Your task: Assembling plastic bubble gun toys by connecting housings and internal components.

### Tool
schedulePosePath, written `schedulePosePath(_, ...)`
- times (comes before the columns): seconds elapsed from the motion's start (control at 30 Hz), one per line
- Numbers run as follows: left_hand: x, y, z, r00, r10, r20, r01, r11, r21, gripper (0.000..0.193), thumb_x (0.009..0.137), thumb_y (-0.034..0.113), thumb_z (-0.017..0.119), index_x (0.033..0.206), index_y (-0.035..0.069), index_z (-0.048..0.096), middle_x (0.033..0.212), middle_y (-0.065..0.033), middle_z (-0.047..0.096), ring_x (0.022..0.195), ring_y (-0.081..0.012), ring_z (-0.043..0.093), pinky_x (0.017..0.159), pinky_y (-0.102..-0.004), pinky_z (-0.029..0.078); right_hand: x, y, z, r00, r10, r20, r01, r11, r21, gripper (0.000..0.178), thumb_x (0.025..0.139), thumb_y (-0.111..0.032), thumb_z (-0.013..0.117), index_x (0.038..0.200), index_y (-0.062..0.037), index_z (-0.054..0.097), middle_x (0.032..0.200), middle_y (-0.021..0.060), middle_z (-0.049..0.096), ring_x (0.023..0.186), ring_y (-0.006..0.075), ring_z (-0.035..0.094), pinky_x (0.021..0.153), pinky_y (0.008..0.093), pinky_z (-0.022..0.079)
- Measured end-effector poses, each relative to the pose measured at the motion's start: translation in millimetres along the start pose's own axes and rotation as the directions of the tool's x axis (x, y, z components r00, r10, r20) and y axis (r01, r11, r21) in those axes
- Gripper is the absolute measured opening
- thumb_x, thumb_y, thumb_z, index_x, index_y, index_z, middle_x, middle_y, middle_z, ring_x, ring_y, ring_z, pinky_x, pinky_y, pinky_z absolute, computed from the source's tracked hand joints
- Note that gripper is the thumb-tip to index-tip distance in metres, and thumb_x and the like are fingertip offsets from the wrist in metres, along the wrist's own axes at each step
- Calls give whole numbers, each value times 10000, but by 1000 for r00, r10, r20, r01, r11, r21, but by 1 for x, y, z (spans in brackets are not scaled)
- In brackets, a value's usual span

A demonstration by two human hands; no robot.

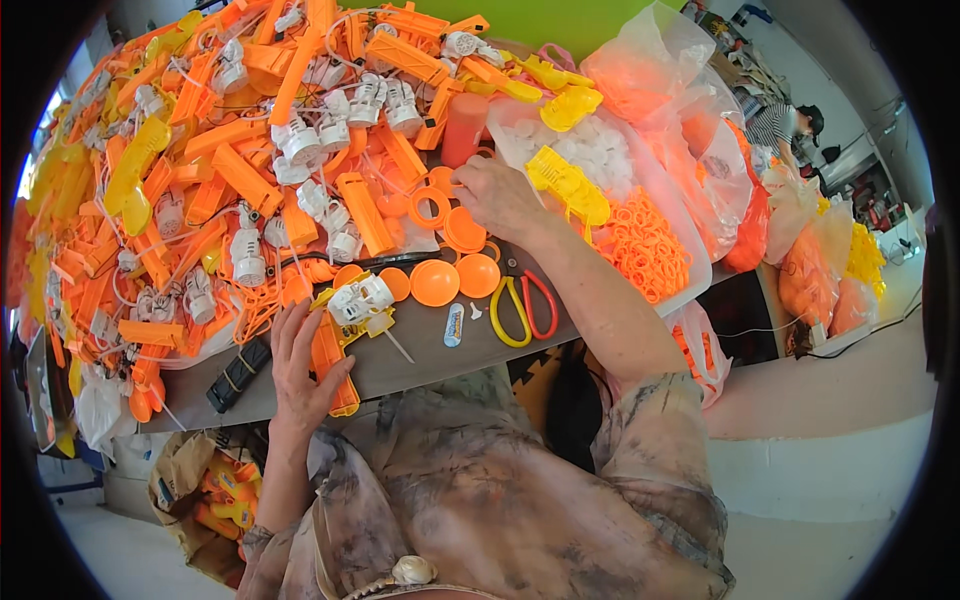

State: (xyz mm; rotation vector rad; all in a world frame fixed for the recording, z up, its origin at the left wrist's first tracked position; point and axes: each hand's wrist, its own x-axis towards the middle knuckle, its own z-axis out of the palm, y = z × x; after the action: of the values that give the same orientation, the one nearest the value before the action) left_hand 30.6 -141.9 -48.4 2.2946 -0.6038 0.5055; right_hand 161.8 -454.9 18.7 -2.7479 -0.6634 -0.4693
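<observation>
My left hand (303, 372) holds an orange plastic housing (328, 352) at the table's front edge, thumb and fingers on either side of it. Beside the fingertips, a white motor unit (360, 299) with yellow parts lies at the housing's upper end. Farther right, my right hand (497, 198) reaches over the loose orange rings (428, 207) and round orange caps (464, 231). Its fingers are curled; what they pinch, if anything, is hidden. A translucent red-orange cylinder (464, 130) stands just beyond. Nearer me lie more round caps (435, 283).
A large heap of orange housings (245, 180) and white motor units covers the left side. Scissors (526, 310) lie below my right forearm. A white tray (700, 275) holds small orange rings, yellow shells and white pieces. A banded black block (238, 376) lies left; a person (785, 130) is far right.
</observation>
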Motion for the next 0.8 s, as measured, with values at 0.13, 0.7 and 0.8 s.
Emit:
schedulePosePath(0.13,0,-2,0,1000,-24,13,24,999,-30,651,697,171,755,1270,30,481,1354,-173,413,1272,-378,357,1048,-482,299,0,-19,-11,997,-74,3,72,977,201,130,847,-102,560,936,-19,604,872,110,593,842,273,584,724,359,472)
schedulePosePath(0.7,-6,-10,1,992,-72,-100,54,984,-172,580,748,203,737,1242,1,509,1336,-213,422,1224,-339,436,999,-426,365,-39,-198,-153,541,-840,39,-733,-448,511,450,955,-30,341,1386,75,262,1368,239,375,1230,299,453,1010,400,392)
schedulePosePath(0.8,-12,-12,-2,990,-88,-112,67,982,-175,570,760,216,729,1241,1,510,1328,-215,431,1226,-344,436,1004,-423,362,-17,-179,-133,382,-917,-115,-506,-312,804,457,919,49,293,1371,110,257,1349,251,390,1208,308,473,990,405,405)
